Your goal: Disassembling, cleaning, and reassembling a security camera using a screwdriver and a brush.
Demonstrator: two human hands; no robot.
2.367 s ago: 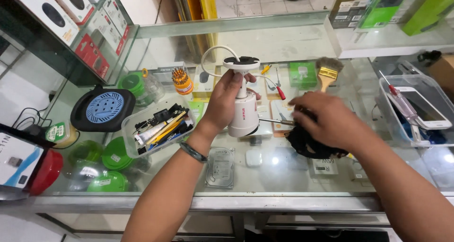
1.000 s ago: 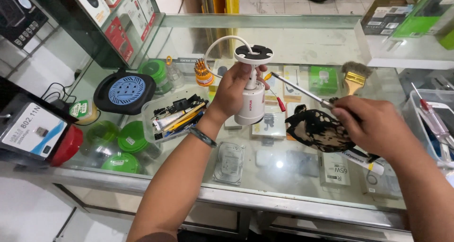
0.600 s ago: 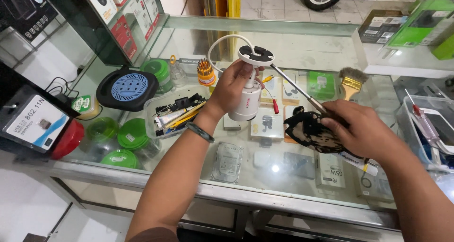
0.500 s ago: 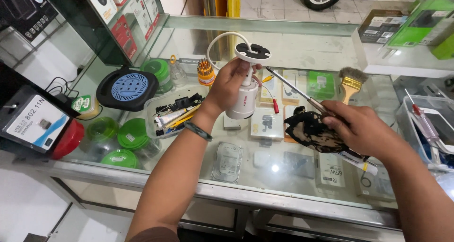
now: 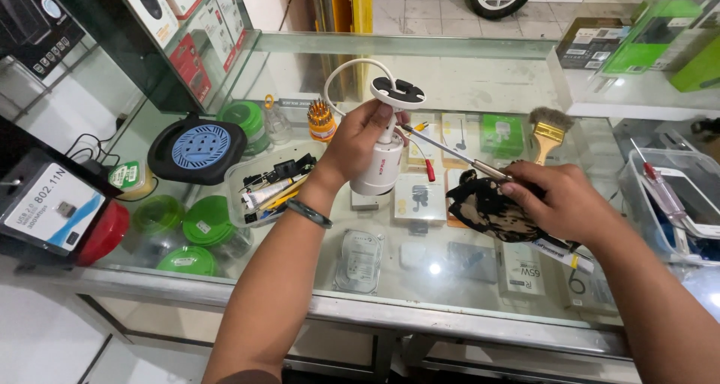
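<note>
While raised above the glass counter (image 5: 465, 61), left hand (image 5: 360, 140) wrapped around a white security camera (image 5: 381, 163), fingers curled tight on its body, round mount (image 5: 397, 91) uppermost with a white cable (image 5: 341, 73) looping behind. Right hand (image 5: 570, 200) closed around a screwdriver (image 5: 450, 151) and a dark patterned cloth (image 5: 487, 208), shaft angled up toward the mount, tip just beside it. Near the left forearm, a clear tray of tools (image 5: 274, 189); farther back, a paintbrush (image 5: 547, 129).
</note>
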